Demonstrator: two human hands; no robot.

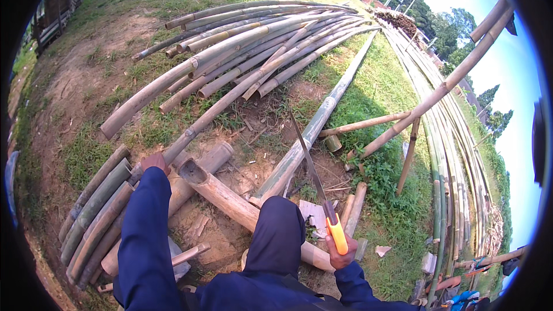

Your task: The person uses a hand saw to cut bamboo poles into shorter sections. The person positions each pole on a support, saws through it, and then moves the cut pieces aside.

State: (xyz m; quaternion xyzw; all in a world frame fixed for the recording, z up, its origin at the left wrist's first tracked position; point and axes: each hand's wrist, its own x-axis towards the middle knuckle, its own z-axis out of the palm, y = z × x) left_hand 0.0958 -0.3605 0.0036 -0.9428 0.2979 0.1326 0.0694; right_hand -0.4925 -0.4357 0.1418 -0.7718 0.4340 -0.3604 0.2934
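Observation:
My left hand is closed round a long bamboo pole, which stretches away toward the far pile. In my right hand is a handsaw, gripped by its orange and yellow handle. Its dark blade points up and away, apart from the pole in my left hand. A thick bamboo piece with a cut-open end lies crosswise before me, and my bent knee covers part of it. Cut bamboo lengths lie side by side to the left of my left arm.
A fanned pile of bamboo poles lies ahead. One long green pole runs away from near my knee. To the right stands a slanting bamboo frame, with more long poles beyond it. Grass and bare soil surround them.

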